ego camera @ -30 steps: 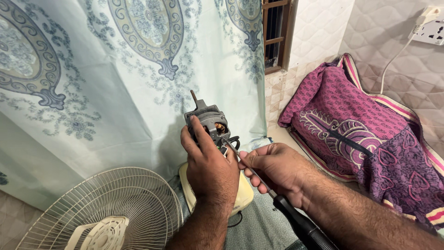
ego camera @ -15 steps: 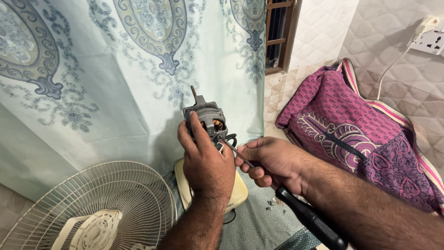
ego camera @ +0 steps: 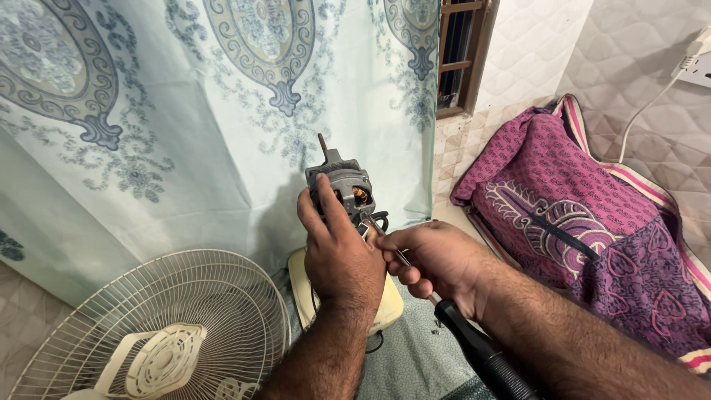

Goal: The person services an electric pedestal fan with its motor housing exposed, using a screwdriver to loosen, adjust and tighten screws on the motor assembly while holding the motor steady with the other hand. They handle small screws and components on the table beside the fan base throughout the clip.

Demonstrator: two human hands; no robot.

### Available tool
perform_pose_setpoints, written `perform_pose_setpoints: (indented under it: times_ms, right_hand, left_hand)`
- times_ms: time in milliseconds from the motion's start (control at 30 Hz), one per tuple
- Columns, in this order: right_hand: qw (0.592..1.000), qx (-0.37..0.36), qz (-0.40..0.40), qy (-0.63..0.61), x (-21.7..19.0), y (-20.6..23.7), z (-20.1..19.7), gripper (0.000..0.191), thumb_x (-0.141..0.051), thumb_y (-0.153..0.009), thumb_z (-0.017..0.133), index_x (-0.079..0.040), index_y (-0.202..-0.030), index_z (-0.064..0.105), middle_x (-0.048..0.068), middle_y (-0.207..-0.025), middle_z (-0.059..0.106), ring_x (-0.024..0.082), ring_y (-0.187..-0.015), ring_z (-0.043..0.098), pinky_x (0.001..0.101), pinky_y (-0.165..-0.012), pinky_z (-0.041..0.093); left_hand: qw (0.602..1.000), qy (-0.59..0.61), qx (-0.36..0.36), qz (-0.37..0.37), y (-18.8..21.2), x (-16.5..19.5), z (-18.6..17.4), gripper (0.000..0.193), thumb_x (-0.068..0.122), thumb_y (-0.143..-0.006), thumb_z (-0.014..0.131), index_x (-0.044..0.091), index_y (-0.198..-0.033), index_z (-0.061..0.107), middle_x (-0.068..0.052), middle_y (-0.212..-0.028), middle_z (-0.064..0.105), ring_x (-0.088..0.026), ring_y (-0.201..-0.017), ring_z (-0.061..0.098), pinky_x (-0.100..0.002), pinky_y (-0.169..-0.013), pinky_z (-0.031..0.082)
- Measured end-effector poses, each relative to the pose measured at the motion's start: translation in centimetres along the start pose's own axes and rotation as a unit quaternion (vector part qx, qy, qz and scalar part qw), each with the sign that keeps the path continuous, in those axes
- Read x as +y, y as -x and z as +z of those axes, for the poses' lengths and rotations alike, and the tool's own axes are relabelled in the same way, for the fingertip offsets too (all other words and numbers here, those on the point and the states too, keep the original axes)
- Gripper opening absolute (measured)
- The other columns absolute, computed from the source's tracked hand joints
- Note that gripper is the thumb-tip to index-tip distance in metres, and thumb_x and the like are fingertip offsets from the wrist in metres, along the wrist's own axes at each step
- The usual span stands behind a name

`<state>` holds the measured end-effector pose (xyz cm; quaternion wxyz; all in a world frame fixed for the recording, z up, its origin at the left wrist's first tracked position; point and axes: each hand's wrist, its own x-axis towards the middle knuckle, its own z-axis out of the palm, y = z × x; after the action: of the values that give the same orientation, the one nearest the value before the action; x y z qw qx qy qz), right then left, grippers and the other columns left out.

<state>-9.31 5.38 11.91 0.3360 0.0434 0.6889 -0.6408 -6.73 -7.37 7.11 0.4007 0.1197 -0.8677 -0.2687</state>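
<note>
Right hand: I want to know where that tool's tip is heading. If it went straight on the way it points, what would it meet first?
Most likely the grey fan motor: the right hand aims its screwdriver up-left at it, beside the left hand. Exact depth is unclear.

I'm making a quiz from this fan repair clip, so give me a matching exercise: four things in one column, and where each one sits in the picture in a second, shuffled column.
Things:
1. fan motor
2. fan grille
3. purple patterned cloth
4. screwdriver

Places:
A. lying at the lower left, beside the curtain
B. held in the right hand, black handle toward the camera
C. gripped by the left hand at the centre
D. spread out at the right, below the wall socket

Pairs: 1-C, 2-A, 3-D, 4-B
</note>
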Motion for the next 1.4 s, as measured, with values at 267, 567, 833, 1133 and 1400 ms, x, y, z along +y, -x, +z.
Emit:
perform_pose_setpoints:
  times_ms: [267,567,833,1133,1400]
  right_hand:
    - [0.999,0.006,-0.023,-0.021,0.3,0.0,0.1,0.023,-0.02,-0.097,0.067,-0.001,-0.084,0.064,0.004,-0.062,0.058,0.01,-0.046,0.052,0.0229,-0.04,0.044]
    - [0.946,-0.179,0.075,-0.261,1.9,-2.6,-2.9,0.028,-0.026,-0.102,0.058,0.0,-0.094,0.066,-0.002,-0.072,0.057,0.001,-0.047,0.05,0.0129,-0.037,0.041]
    - [0.971,-0.095,0.02,-0.22,2.4,-1.8,-0.8,0.024,-0.026,-0.1,0.059,-0.005,-0.09,0.064,-0.004,-0.068,0.053,0.001,-0.045,0.043,0.0138,-0.035,0.035]
    - [0.998,0.052,-0.034,0.004,0.1,0.6,1.0,0.03,-0.027,-0.097,0.064,-0.005,-0.076,0.064,0.0,-0.06,0.053,0.008,-0.042,0.044,0.0244,-0.037,0.035]
    - [0.982,0.146,-0.04,0.115,-0.4,1.8,2.7,0.037,-0.036,-0.097,0.068,-0.003,-0.078,0.07,0.005,-0.057,0.054,0.012,-0.042,0.044,0.0285,-0.041,0.035]
  left_hand:
    - [0.999,0.005,-0.025,-0.022,-0.4,0.1,-0.1,0.102,0.014,-0.072,0.087,0.003,-0.151,0.024,-0.026,-0.149,0.031,-0.04,-0.119,0.062,-0.043,-0.087,0.061]
    - [0.999,0.008,-0.025,-0.021,-0.3,-0.1,0.0,0.101,0.012,-0.073,0.086,0.004,-0.152,0.024,-0.024,-0.15,0.031,-0.04,-0.119,0.062,-0.044,-0.087,0.06]
    - [1.0,-0.008,-0.02,-0.01,-0.3,-0.4,0.3,0.096,0.01,-0.076,0.082,0.005,-0.153,0.024,-0.024,-0.151,0.032,-0.039,-0.12,0.062,-0.041,-0.088,0.061]
    - [0.998,0.002,-0.055,-0.035,-0.4,0.3,-0.5,0.103,0.016,-0.077,0.084,0.005,-0.156,0.021,-0.026,-0.155,0.029,-0.039,-0.116,0.063,-0.042,-0.083,0.062]
    - [0.999,0.002,-0.033,-0.021,-0.4,0.3,-0.8,0.108,0.015,-0.068,0.087,0.005,-0.155,0.023,-0.025,-0.154,0.031,-0.04,-0.114,0.064,-0.042,-0.081,0.063]
